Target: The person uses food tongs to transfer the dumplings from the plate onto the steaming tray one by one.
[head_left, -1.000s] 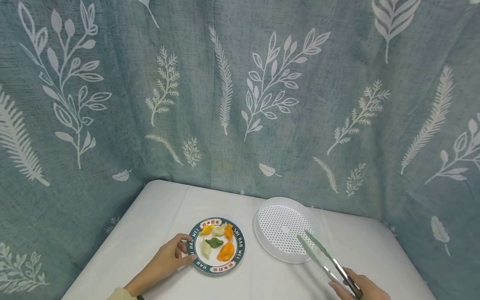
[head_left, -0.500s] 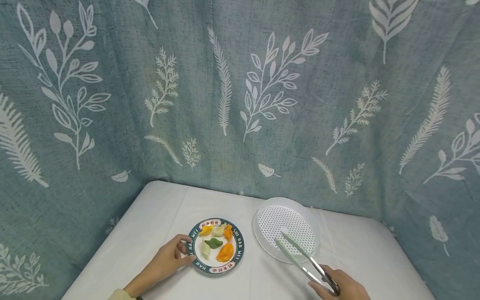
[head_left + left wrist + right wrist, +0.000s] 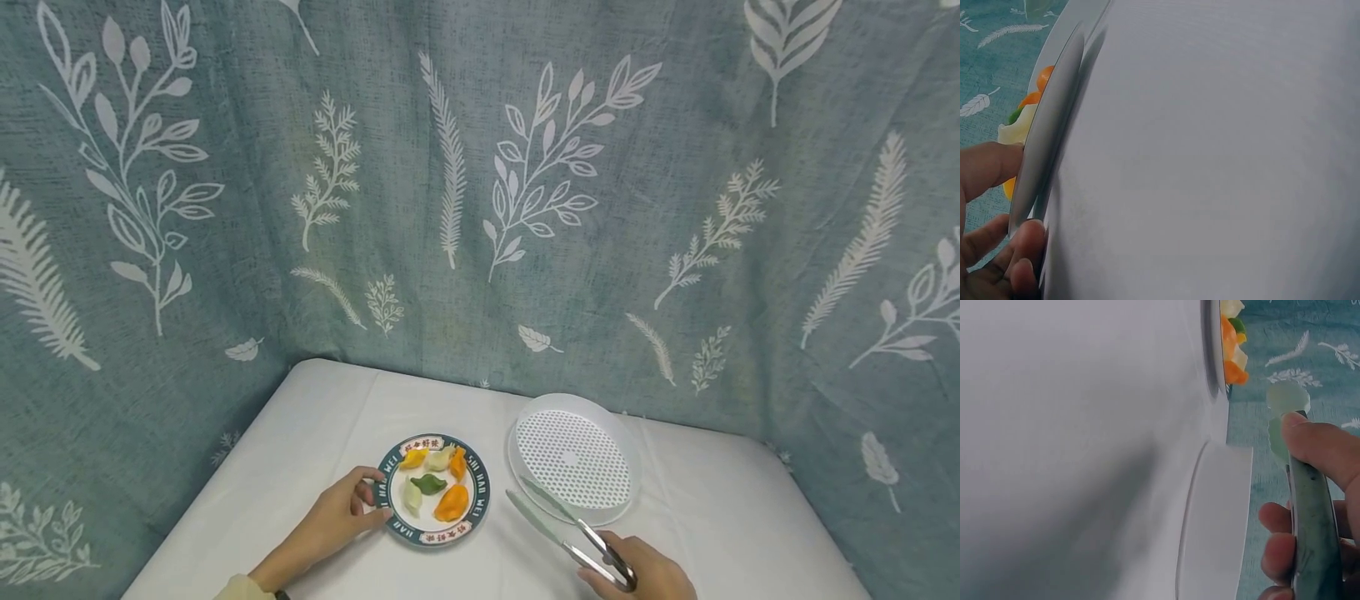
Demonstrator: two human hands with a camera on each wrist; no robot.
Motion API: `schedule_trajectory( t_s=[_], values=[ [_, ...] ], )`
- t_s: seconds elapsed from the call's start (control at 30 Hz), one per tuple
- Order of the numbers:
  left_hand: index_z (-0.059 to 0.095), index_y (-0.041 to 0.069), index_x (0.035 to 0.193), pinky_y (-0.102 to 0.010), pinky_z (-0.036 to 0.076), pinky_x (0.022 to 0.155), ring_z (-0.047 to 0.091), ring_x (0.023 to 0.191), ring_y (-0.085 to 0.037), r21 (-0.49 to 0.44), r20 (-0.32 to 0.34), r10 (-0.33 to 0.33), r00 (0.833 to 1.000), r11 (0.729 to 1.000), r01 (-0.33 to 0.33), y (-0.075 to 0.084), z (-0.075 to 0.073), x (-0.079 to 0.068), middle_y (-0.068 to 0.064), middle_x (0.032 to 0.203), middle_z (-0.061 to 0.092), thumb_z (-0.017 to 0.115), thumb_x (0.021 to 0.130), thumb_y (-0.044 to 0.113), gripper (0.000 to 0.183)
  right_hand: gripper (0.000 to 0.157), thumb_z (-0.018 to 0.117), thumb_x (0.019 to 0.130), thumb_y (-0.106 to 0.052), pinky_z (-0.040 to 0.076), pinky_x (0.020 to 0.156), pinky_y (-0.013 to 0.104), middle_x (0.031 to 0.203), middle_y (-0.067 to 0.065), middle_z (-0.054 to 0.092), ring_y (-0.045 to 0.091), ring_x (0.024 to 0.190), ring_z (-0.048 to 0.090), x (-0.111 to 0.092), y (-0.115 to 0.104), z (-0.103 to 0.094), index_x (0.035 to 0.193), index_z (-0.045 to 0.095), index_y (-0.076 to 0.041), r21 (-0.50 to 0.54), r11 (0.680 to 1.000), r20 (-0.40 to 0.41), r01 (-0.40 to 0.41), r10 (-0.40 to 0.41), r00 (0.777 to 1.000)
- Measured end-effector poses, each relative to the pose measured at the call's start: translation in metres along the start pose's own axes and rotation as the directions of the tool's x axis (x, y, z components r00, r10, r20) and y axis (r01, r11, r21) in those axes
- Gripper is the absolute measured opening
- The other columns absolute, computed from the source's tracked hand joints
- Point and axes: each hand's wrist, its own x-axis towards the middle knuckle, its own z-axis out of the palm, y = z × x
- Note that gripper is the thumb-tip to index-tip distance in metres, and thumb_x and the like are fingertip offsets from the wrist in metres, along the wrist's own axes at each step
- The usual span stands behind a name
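My left hand [image 3: 333, 512] pinches the left rim of a plate [image 3: 482, 492] with a dark green lettered border. In the left wrist view, digits sit on both sides of the plate's edge [image 3: 1050, 125]. On the plate lie several dumplings: a green dumpling [image 3: 428, 484] in the middle, with orange, yellow and pale ones around it. My right hand [image 3: 648, 571] grips metal tongs [image 3: 592, 543] with pale green tips. The tongs are spread, nothing between the tips, which point toward the plate and overlap the near left rim of the white perforated tray in the head view.
The round white perforated tray [image 3: 570, 450] with a raised wall stands right of the plate, near the back of the table. A white cloth [image 3: 330, 417] covers the table. A teal curtain [image 3: 420, 208] with white leaf patterns hangs behind and at both sides.
My right hand has carried the tongs leftward, from over the tray's lower right to its near left side, closer to the plate. My left hand and the plate have stayed put.
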Motion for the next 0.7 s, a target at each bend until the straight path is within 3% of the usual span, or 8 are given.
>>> schedule_trajectory(
  t_s=[0.23,0.5,0.7],
  values=[
    [0.061,0.015,0.128,-0.026,0.041,0.056,0.05,0.071,-0.015,-0.012,0.008,0.008,1.0,1.0,-0.007,0.0,0.0,0.001,0.003,0.09,0.056,0.089,0.082,0.025,0.055,0.056,0.083,0.077,-0.059,0.041,0.057,0.026,0.076,-0.016,0.05,0.002,0.063,0.043,0.001,-0.013,0.011,0.117,0.073,-0.023,-0.006,0.998,-0.006,0.067,-0.067,0.998],
    [0.061,0.015,0.128,-0.026,0.04,0.056,0.05,0.071,-0.016,-0.025,0.012,0.004,1.0,1.0,-0.004,0.0,-0.001,0.0,0.003,0.09,0.056,0.089,0.082,0.025,0.055,0.062,0.082,0.077,-0.061,0.04,0.057,0.03,0.074,-0.011,0.051,0.009,0.063,0.044,0.011,-0.031,0.023,0.119,0.074,-0.017,-0.004,0.999,0.025,0.043,-0.043,0.999],
    [0.061,0.015,0.128,-0.026,0.041,0.056,0.05,0.071,-0.016,-0.023,0.007,0.002,1.0,1.0,-0.002,-0.001,0.0,0.0,0.003,0.09,0.056,0.088,0.082,0.025,0.054,0.056,0.085,0.076,-0.055,0.041,0.059,0.03,0.075,-0.013,0.053,0.007,0.065,0.045,0.018,-0.045,0.031,0.116,0.075,-0.017,0.043,0.995,-0.051,0.085,-0.083,0.995]
  ],
)
